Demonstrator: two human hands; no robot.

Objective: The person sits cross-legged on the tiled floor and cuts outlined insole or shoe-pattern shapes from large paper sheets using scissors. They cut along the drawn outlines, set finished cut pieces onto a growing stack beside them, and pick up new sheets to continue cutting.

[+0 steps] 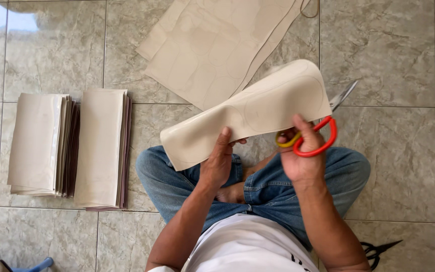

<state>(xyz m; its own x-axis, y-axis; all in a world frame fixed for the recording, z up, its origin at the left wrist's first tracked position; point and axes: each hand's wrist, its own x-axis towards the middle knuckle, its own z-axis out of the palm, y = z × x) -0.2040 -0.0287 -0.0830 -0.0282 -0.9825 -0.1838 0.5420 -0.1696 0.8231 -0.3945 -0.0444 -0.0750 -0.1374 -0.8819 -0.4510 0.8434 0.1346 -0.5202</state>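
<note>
Currently I am pinching a light, floppy beige leatherette strip [247,113] at its lower edge in my left hand [217,163], right hand [300,158] closing around red-handled scissors [323,133].

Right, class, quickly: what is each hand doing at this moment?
Left hand: closed on the beige sheet, holding it up.
Right hand: closed on the scissors, fingers through the handles.

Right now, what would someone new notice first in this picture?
Probably the red-handled scissors in the right hand, cutting a curved beige sheet that the left hand holds up over crossed legs in jeans. Next, two neat stacks of beige sheets on the tiled floor to the left.
</note>
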